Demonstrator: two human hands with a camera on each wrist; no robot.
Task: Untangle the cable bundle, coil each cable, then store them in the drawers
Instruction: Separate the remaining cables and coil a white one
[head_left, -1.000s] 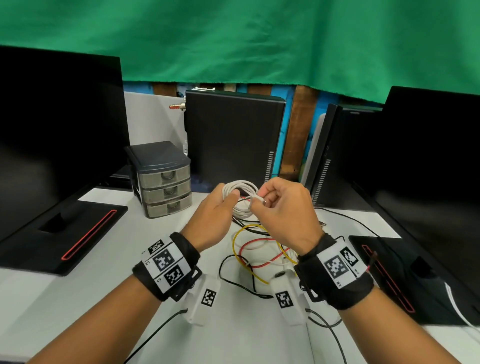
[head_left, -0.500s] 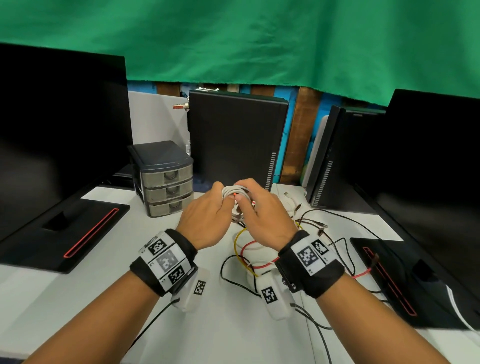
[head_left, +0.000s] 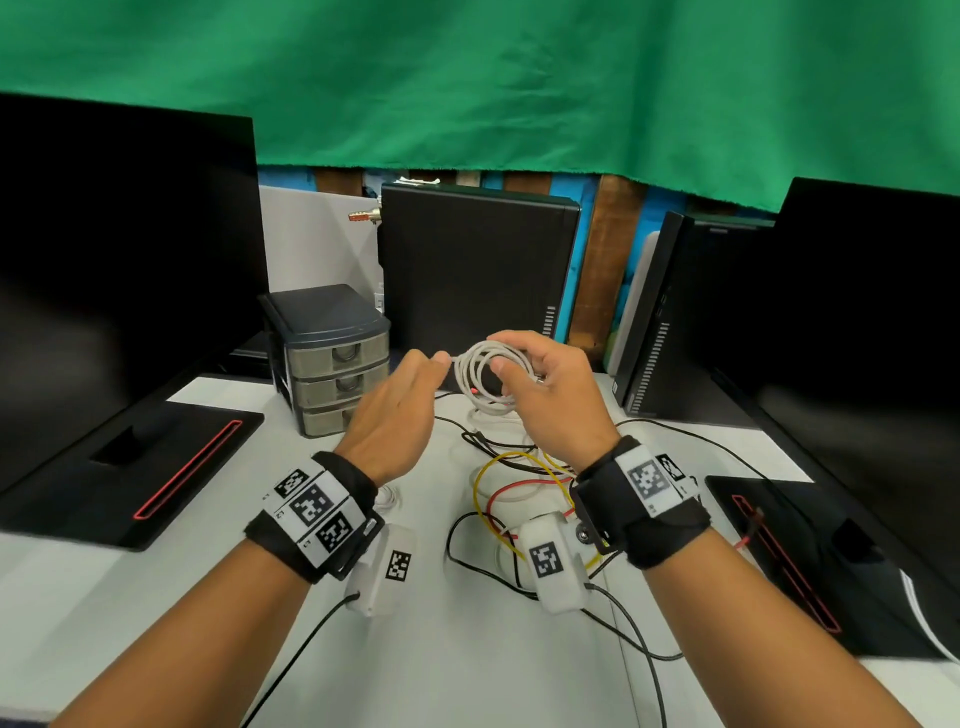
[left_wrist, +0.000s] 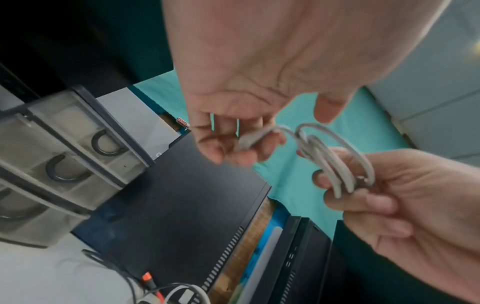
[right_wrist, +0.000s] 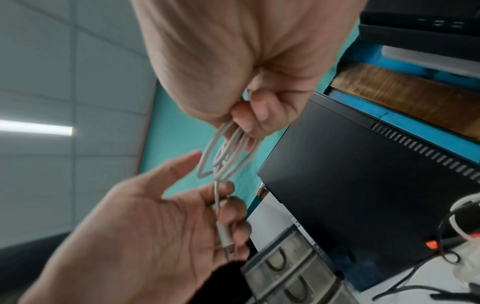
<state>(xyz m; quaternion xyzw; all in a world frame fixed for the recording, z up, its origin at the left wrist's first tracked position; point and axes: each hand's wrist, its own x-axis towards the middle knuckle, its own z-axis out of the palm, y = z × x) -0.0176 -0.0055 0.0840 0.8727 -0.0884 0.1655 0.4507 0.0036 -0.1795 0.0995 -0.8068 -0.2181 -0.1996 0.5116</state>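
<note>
A white cable (head_left: 480, 376), wound into a small coil, hangs in the air in front of the grey drawer unit (head_left: 332, 364). My right hand (head_left: 519, 356) grips the coil (left_wrist: 335, 164) on its right side between thumb and fingers. My left hand (head_left: 435, 362) is just left of the coil; its curled fingers (right_wrist: 231, 209) hold the cable's free plug end (right_wrist: 224, 236), which also shows in the left wrist view (left_wrist: 250, 142). A tangle of yellow, red, black and white cables (head_left: 519, 483) lies on the table below my right wrist.
The three drawers (left_wrist: 78, 156) are closed, with dark U handles. A black computer case (head_left: 478, 270) stands behind the hands, another (head_left: 670, 312) at the right. Monitor bases (head_left: 130, 467) (head_left: 810, 545) sit on both sides of the white table (head_left: 467, 665).
The hands, pressed together over the coil half a second ago, have drawn apart. The coil now sits in my right hand, and my left hand has moved left with the cable end.
</note>
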